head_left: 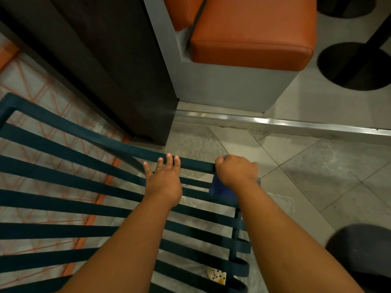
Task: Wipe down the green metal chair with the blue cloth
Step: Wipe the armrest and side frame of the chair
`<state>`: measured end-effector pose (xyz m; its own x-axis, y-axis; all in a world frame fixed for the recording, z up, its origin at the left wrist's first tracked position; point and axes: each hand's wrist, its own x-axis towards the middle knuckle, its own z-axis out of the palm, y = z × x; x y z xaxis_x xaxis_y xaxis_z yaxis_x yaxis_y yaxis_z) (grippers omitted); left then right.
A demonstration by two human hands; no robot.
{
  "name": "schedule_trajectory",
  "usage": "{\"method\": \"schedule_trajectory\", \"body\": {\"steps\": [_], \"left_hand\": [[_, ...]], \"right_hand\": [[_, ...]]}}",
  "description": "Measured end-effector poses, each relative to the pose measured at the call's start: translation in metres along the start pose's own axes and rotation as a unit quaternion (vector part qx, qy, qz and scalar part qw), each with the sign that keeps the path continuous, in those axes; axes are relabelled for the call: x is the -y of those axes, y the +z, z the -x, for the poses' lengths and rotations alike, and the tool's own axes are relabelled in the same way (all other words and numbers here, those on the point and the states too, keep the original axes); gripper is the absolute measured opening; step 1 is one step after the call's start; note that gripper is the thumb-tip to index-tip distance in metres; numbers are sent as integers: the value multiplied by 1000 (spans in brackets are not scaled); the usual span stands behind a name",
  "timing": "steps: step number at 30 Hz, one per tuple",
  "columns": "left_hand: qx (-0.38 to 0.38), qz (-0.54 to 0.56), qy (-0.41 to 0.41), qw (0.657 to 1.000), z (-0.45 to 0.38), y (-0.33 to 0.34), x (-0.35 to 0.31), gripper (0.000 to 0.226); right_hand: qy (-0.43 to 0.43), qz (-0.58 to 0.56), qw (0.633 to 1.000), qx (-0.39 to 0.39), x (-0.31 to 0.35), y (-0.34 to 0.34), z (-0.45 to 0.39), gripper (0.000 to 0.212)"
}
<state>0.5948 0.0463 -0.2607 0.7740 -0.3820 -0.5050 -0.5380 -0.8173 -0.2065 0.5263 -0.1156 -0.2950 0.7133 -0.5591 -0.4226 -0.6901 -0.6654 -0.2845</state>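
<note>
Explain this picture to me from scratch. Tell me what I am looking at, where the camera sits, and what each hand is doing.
There is one picture, taken by a wide-angle camera worn on a person's head, looking down past both bare forearms. No machine is involved.

Below the arms is a dark green metal chair with flat slats, seen from above. The left hand lies on it with fingers stretched straight over the chair's top rail, steadying it. The right hand is curled into a fist around a blue cloth and presses it against the end of that same rail, where the wiping is happening.

Around the chair: a grey tiled floor, an orange cushioned bench seat on a grey base, a dark panel at upper left, and a round black table base. A small patterned object shows between the lowest slats; what it is cannot be told.
</note>
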Motion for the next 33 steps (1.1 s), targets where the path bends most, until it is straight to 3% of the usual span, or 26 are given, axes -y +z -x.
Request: {"method": "schedule_trajectory", "body": {"steps": [3,8,10,13,16,18,22,25,28,31,33], "left_hand": [[-2,-8,-2,1000,-1,0,-2,96],[-19,-9,-11,1000,-2,6,-3,97],[-17,-9,-10,1000,-2,7,-2,99],[-17,-3,-11,1000,-2,8,-2,100],[-20,2,-14,1000,-1,9,-4,99],[-24,3,-14,1000,-1,10,-4,99],[-30,-4,-10,1000,0,11,-3,99],[-36,-3,-5,999,0,10,-2,99],[-28,-3,-2,1000,1,8,-1,99],[-28,6,-1,1000,1,8,-1,98],[-26,16,-7,1000,2,6,-2,96]], "right_hand": [[-45,45,998,-10,20,4,1,20],[-196,17,966,-166,-9,37,26,40],[-190,-9,964,-186,-31,40,28,43],[-89,-70,984,-137,-41,28,19,39],[9,-101,995,5,-22,2,-2,38],[11,-69,997,29,-8,0,-6,37],[-123,-20,979,-160,-13,26,14,39],[-179,-102,962,-179,-46,39,15,41],[-31,-321,932,-163,-74,52,16,36],[143,-533,830,-84,-90,50,20,31],[176,-579,791,-92,-99,42,22,32]]}}
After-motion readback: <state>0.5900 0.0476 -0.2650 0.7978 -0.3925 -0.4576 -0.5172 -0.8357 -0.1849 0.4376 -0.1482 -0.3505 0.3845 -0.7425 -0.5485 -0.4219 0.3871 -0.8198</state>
